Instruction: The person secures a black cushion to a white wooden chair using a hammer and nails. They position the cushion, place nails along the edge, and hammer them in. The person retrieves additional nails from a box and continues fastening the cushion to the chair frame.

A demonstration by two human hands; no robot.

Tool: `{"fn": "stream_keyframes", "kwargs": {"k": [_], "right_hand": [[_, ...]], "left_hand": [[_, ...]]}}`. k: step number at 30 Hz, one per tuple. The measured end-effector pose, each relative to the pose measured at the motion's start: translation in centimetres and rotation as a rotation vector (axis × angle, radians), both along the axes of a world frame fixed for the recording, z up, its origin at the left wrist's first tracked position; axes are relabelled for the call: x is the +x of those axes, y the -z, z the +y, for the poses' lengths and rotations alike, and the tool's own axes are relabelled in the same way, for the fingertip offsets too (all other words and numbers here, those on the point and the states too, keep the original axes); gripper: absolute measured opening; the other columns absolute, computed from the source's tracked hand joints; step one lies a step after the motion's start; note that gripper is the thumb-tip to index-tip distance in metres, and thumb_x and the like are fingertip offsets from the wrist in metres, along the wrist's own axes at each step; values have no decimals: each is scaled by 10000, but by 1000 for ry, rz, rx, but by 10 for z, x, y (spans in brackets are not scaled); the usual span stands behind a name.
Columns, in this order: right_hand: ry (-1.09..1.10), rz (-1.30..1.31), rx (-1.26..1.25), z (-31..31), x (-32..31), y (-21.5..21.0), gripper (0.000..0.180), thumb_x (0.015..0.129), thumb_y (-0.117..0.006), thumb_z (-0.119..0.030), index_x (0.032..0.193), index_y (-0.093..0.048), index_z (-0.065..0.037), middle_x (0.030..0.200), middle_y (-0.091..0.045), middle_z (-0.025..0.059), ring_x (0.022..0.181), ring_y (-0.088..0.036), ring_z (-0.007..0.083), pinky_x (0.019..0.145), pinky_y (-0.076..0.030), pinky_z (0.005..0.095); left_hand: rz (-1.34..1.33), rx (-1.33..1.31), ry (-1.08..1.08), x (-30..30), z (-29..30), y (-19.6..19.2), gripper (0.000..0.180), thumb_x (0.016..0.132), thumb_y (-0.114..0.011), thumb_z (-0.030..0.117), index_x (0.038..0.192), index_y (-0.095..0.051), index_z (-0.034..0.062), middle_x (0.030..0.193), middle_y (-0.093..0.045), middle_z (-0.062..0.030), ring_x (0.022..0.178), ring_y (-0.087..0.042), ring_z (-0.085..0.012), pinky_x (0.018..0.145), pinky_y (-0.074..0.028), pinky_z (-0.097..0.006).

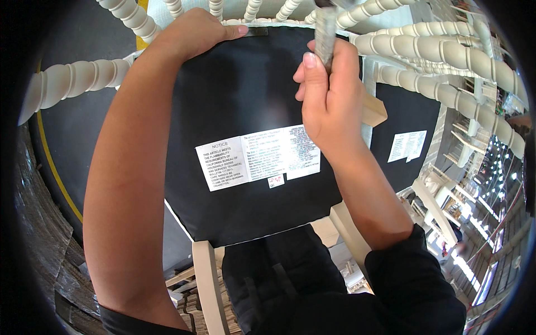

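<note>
An upturned chair seat shows its black underside cover [223, 100], with white printed labels [229, 162] across the middle. At the seat's far edge lies a small dark strip [258, 32]. My left hand [198, 30] rests on that edge, its thumb stretched out and touching the strip's left end; its other fingers are mostly hidden. My right hand [332, 92] is closed around a worn grey-handled tool [325, 36], held up over the far right of the seat. The tool is blurred, and its dark head, cut off by the top of the view, looks like a hammer's.
Cream chair legs [206, 285] rise along the near side. Turned cream spindles [78, 84] surround the far and left edges. A second upturned seat [399, 109] with a white label stands at the right. Stacked brown sheets [44, 245] line the left, beside a yellow floor line [58, 178].
</note>
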State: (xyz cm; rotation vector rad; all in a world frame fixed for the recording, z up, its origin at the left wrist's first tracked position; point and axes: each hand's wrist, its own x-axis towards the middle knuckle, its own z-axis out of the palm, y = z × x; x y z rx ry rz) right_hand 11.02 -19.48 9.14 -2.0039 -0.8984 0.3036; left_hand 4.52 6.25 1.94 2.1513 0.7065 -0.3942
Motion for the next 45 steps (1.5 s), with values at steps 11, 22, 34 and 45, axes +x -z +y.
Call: {"fn": "stream_keyframes", "kwargs": {"k": [11, 22, 34, 45], "right_hand": [[28, -177, -167, 1, -1, 16, 250, 1102, -649, -190, 1147, -471, -21, 747, -693, 267, 689, -693, 523, 620, -525, 613], [38, 389, -333, -72, -47, -33, 207, 1087, -664, -198, 1197, -549, -64, 799, -710, 276, 790, -714, 541, 674, -529, 617], [-371, 173, -460, -75, -40, -75, 455, 967, -799, -291, 1266, -611, -4, 1176, -719, 229, 1151, -696, 437, 937, -543, 564], [-81, -178, -873, -109, 34, -42, 648, 838, -880, -325, 1387, -650, -68, 1341, -666, 127, 1258, -669, 320, 1109, -485, 490]], "left_hand": [[26, 37, -14, 5, -8, -4, 763, 942, -768, 717, 1043, -830, -37, 881, -767, -164, 868, -708, -277, 863, -543, -436], [-702, 268, -573, -64, -85, -31, 271, 1076, -689, 198, 967, -763, -38, 923, -766, -214, 851, -731, -390, 825, -577, -460], [159, -864, -926, -163, -173, -175, 204, 1071, -630, 144, 1149, -710, -27, 1061, -787, -167, 871, -776, -260, 789, -652, -409], [157, -307, -1132, -374, -165, -346, 96, 1035, -673, 80, 1013, -738, 12, 677, -626, -50, 468, -528, -135, 416, -400, -292]]}}
